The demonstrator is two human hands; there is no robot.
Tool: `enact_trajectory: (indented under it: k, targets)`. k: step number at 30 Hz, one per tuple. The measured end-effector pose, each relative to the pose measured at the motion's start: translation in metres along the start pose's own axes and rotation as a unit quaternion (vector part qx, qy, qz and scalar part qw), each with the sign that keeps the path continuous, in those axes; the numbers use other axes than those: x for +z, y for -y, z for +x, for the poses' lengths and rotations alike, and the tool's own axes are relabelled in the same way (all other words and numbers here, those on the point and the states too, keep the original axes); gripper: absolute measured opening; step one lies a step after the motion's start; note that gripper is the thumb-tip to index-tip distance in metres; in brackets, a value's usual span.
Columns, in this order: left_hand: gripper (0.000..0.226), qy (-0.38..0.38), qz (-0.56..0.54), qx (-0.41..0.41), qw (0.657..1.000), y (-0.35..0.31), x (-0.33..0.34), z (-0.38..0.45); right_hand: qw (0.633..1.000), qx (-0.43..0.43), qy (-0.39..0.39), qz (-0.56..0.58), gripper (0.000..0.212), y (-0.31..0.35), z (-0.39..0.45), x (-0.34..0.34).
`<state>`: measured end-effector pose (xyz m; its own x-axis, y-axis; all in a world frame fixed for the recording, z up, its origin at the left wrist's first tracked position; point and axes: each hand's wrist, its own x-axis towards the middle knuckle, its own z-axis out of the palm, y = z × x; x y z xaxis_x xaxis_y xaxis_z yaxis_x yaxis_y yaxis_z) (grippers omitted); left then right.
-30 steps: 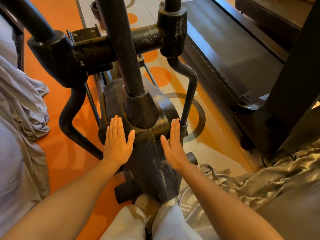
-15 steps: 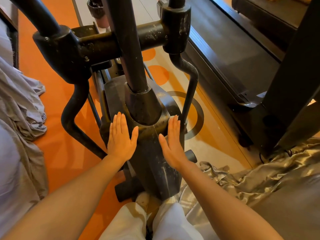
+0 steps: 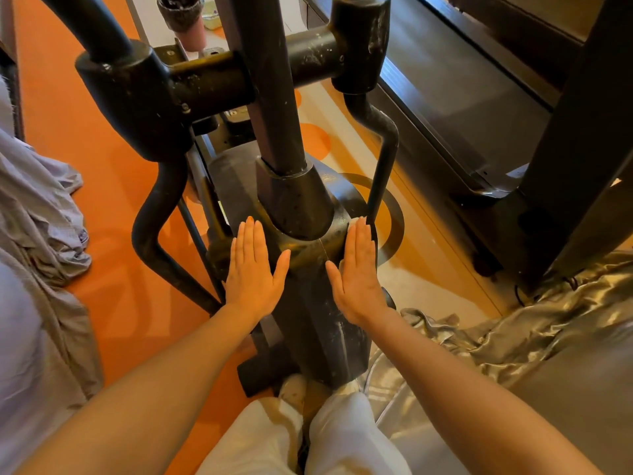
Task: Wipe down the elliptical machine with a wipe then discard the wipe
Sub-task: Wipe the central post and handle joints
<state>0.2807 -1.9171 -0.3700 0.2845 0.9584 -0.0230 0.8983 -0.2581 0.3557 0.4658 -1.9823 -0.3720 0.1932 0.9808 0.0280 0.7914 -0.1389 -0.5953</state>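
The black elliptical machine fills the middle of the view, its centre post rising from a scuffed, dusty housing. My left hand lies flat against the left side of that housing, fingers straight and together. On the right side my right hand presses flat in the same way. A small pale bit shows at my right fingertips; I cannot tell whether it is a wipe. Neither hand grips anything.
A treadmill runs along the right. Grey cloth is heaped at the left and silvery cloth at the lower right. A small dark lined bin stands on the floor beyond the machine. My white-trousered legs are at the bottom.
The view has shifted forward a little, showing more of the floor beyond the machine. Both hands stay flat at about the same places on the housing.
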Motion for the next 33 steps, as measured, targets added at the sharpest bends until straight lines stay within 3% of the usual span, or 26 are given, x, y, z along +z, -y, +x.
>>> enact_trajectory:
  k: [5, 11, 18, 23, 28, 33]
  targets:
    - [0.088, 0.0, -0.004, 0.01, 1.0, 0.002, 0.001, 0.0, 0.997, -0.049, 0.026, -0.051, 0.071, -0.012, -0.024, 0.009]
    - [0.086, -0.013, 0.005, 0.013, 1.0, 0.001, 0.002, -0.001, 0.995, -0.06, -0.022, -0.074, 0.067, 0.0, -0.006, 0.005]
    - [0.08, -0.023, 0.009, 0.03, 0.999, 0.003, 0.004, -0.003, 0.972, -0.2, 0.016, -0.122, 0.061, -0.024, -0.027, 0.015]
    - [0.074, -0.041, 0.014, 0.061, 0.997, 0.002, 0.008, -0.01, 0.984, -0.144, -0.01, -0.108, 0.058, -0.022, -0.019, 0.01]
    - [0.075, -0.042, 0.024, 0.056, 0.997, 0.002, 0.011, -0.012, 0.947, -0.284, 0.027, -0.148, 0.055, -0.02, -0.022, 0.015]
    - [0.074, -0.06, 0.008, 0.05, 0.997, -0.001, 0.014, -0.013, 0.979, -0.156, -0.047, -0.123, 0.056, -0.025, -0.011, 0.009]
